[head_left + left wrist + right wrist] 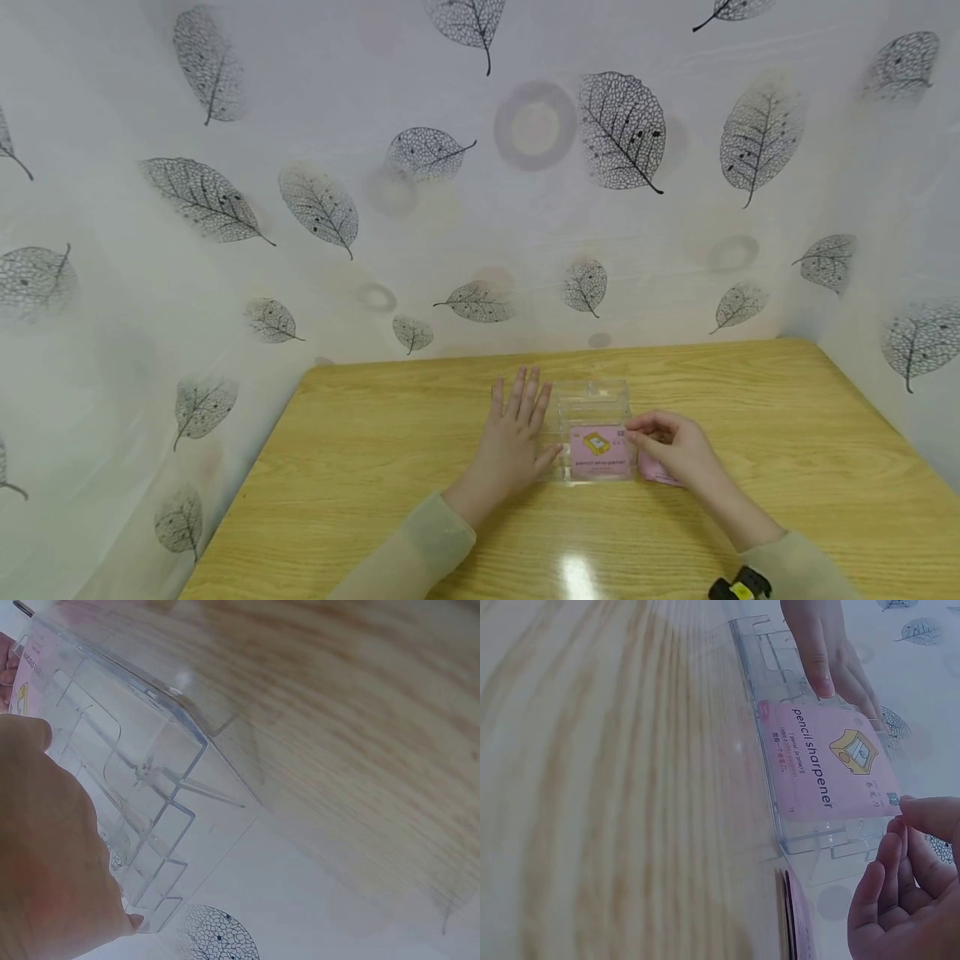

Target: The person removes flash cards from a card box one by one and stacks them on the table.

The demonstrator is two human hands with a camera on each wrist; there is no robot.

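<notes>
A clear plastic organizer (592,390) with stepped compartments lies on the table. A pink flash card (829,761) printed "pencil sharpener", with a yellow sharpener drawing, lies over its near part. Thumb and fingertips of my right hand (919,889) pinch one corner of that card, at the organizer's right side. My left hand (513,437) is spread along the left side, fingers straight, its thumb at the edge of the organizer (161,787). More pink cards (658,471) lie in a stack on the table, partly hidden under my right hand.
The wood-grain table (360,467) reaches back to a pale sheet (480,217) printed with leaves, which also hangs at both sides. A black and yellow device (742,586) is strapped at my right sleeve.
</notes>
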